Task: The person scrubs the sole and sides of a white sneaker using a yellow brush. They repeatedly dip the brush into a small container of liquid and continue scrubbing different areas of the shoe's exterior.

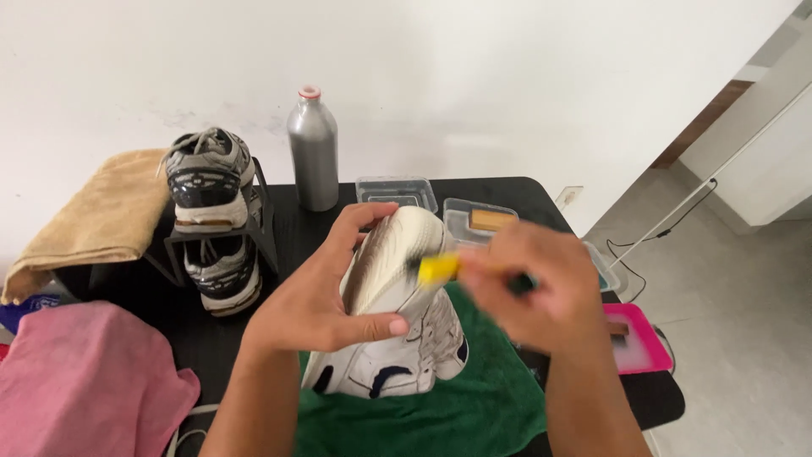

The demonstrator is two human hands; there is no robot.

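My left hand (pixel 317 296) grips a white sneaker (pixel 397 313) with dark accents, tilted on its side so the pale sole faces up. My right hand (pixel 537 288), blurred by motion, holds a small brush with a yellow head (pixel 438 269) pressed against the sole's edge. The shoe rests over a green towel (pixel 474 406) spread on the black table (pixel 296 211).
A small black rack (pixel 262 233) holds two grey sneakers (pixel 210 182). Behind stands a silver bottle (pixel 313 152). Clear plastic tubs (pixel 396 191) sit at the back, one with a tan block (pixel 491 220). A tan towel (pixel 101 211) and pink cloth (pixel 85 372) lie left; a pink tray (pixel 634 338) lies right.
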